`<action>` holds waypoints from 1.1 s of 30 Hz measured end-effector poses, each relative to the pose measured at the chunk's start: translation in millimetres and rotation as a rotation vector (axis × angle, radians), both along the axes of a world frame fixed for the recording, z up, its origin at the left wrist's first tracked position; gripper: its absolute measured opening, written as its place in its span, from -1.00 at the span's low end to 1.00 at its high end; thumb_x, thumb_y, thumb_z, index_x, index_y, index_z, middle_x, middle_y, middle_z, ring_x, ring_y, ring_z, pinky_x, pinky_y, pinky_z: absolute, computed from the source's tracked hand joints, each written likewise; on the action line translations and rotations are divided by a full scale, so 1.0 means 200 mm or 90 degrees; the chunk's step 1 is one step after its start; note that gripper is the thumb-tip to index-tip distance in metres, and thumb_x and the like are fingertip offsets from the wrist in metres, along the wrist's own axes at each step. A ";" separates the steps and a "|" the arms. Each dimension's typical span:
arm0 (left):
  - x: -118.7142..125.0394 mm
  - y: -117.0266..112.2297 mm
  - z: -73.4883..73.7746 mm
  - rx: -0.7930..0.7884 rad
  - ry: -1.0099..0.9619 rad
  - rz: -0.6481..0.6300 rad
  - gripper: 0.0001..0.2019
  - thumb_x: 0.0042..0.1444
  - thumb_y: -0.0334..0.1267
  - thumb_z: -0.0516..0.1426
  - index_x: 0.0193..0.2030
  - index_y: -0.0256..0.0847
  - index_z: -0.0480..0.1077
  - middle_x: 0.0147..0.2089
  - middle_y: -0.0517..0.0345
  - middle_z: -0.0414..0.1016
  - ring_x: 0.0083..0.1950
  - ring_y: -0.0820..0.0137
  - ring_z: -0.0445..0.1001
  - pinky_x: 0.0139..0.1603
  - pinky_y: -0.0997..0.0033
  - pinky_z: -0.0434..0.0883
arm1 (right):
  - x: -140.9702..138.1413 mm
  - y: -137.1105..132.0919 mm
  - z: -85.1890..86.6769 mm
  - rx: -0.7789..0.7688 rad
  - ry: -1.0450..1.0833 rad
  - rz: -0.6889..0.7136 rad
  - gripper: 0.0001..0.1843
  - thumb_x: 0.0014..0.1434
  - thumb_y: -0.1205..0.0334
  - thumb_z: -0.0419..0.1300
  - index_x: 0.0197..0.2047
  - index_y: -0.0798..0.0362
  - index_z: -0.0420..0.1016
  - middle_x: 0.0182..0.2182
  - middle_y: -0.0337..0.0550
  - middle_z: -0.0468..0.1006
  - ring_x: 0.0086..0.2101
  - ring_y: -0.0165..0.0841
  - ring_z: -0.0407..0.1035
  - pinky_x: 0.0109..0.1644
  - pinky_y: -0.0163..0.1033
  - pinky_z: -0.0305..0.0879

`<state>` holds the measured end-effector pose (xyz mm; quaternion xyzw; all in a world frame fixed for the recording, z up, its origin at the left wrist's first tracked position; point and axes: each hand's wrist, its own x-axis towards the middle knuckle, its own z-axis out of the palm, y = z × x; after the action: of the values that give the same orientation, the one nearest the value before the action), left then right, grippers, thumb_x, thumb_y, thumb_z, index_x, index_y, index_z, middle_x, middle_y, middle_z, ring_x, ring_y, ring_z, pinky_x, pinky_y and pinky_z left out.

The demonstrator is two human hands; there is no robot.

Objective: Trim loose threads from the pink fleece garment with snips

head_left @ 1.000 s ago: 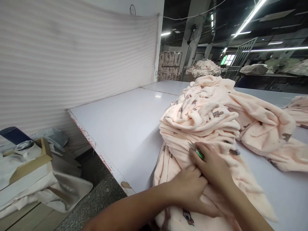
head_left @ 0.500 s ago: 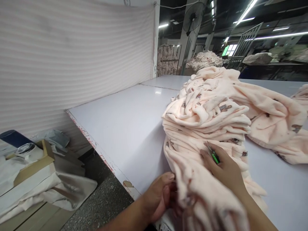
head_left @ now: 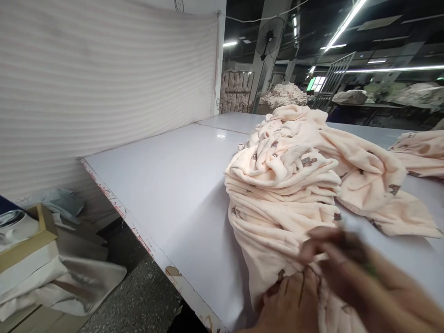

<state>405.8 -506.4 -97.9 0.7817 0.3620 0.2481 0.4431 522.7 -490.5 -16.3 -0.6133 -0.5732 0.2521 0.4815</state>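
On the long white worktable (head_left: 173,185) beside a pale striped fabric wall (head_left: 104,78), a tall heap of peach-pink fleece cloth printed with small brown figures (head_left: 287,185) lies near the front edge, its lower folds spilling toward the person. The left hand (head_left: 291,300) grips the bottom fold of that cloth at the table's near edge. The right hand (head_left: 343,263), motion-blurred just above it, touches the same fold; whether it grasps cannot be told.

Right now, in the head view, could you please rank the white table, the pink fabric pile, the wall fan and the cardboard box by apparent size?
1. white table
2. pink fabric pile
3. cardboard box, partly cut off
4. wall fan, far off, so its true size is unsure
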 end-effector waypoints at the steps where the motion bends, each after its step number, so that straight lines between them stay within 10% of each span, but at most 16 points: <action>1: 0.00 0.00 -0.03 0.027 -0.011 -0.009 -0.31 -0.01 -0.33 0.04 0.30 -0.31 -0.07 0.25 -0.27 0.10 0.23 -0.11 0.09 0.15 -0.19 0.08 | -0.03 -0.01 -0.02 -0.039 -0.009 0.073 -0.71 0.07 -0.06 0.12 -0.18 -0.14 0.43 -0.33 -0.20 0.55 -0.21 -0.30 0.44 -0.22 -0.38 0.38; 4: -0.07 0.04 -0.07 0.103 -0.138 -0.101 -0.55 -0.01 -0.45 -0.04 0.08 -0.30 0.27 0.00 -0.16 0.40 0.01 0.13 0.38 0.02 0.16 0.33 | -0.07 0.02 -0.14 -0.094 0.020 -0.036 -0.64 0.08 -0.14 0.07 -0.18 -0.10 0.39 -0.26 -0.19 0.53 -0.19 -0.31 0.41 -0.12 -0.34 0.34; 7: -0.22 0.10 -0.07 0.165 -0.244 -0.002 -0.76 -0.07 -0.52 -0.05 -0.31 -0.26 0.36 -0.34 0.02 0.44 -0.28 0.35 0.43 -0.26 0.44 0.38 | -0.06 0.05 -0.25 -0.110 0.043 -0.100 -0.59 0.08 -0.19 0.03 -0.18 -0.06 0.34 -0.35 -0.20 0.51 -0.47 -0.37 0.43 -0.39 -0.33 0.41; 13: -0.32 0.12 -0.12 0.060 -0.056 0.249 -0.68 -0.14 -0.46 0.06 -0.16 -0.31 0.20 -0.20 -0.09 0.27 -0.15 0.18 0.27 -0.13 0.16 0.27 | -0.15 -0.03 -0.22 -0.128 0.046 -0.090 -0.68 0.12 -0.14 0.03 -0.21 -0.11 0.28 -0.50 -0.37 0.38 -0.72 -0.54 0.21 -0.69 -0.43 0.23; 17: -0.29 0.17 -0.15 -0.016 -0.085 0.274 -0.78 -0.08 -0.45 0.02 -0.22 -0.27 0.22 -0.17 -0.08 0.27 -0.12 0.14 0.22 -0.07 0.08 0.16 | -0.14 -0.06 -0.23 -0.089 0.001 0.029 -0.65 0.09 -0.14 0.02 -0.48 -0.04 0.23 -0.58 -0.34 0.28 -0.62 -0.46 0.25 -0.57 -0.35 0.23; 22: -0.30 0.22 0.00 -0.159 -0.217 0.189 -0.98 0.08 -0.34 -0.08 -0.35 -0.20 0.12 -0.42 0.16 0.28 -0.38 0.38 0.30 -0.33 0.37 0.28 | -0.14 -0.08 -0.29 -0.095 -0.171 0.064 -0.51 -0.24 -0.04 0.33 -0.19 -0.10 0.42 -0.32 -0.23 0.55 -0.30 -0.18 0.41 -0.25 -0.15 0.24; 26: -0.33 0.19 0.13 -0.252 -0.369 0.157 -0.92 0.03 -0.34 -0.04 -0.40 -0.18 0.05 -0.47 0.29 0.12 -0.50 0.53 0.14 -0.49 0.55 0.16 | -0.15 -0.09 -0.33 -0.079 -0.184 0.046 -0.83 0.01 0.12 0.09 -0.30 -0.05 0.36 -0.48 -0.25 0.49 -0.42 -0.24 0.35 -0.35 -0.17 0.16; 33: -0.33 0.17 -0.04 0.007 0.099 0.231 -0.79 -0.13 -0.40 0.06 -0.28 -0.18 0.19 -0.24 0.09 0.31 -0.20 0.23 0.27 -0.23 0.31 0.15 | -0.10 -0.05 -0.29 -0.034 -0.015 0.017 -0.84 0.13 0.09 0.01 -0.42 -0.06 0.16 -0.53 -0.37 0.27 -0.46 -0.42 0.22 -0.39 -0.38 0.15</action>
<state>338.8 -471.5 -105.5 0.7231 0.5287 0.2643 0.3574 503.7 -500.7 -74.6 -0.6213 -0.5800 0.2662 0.4546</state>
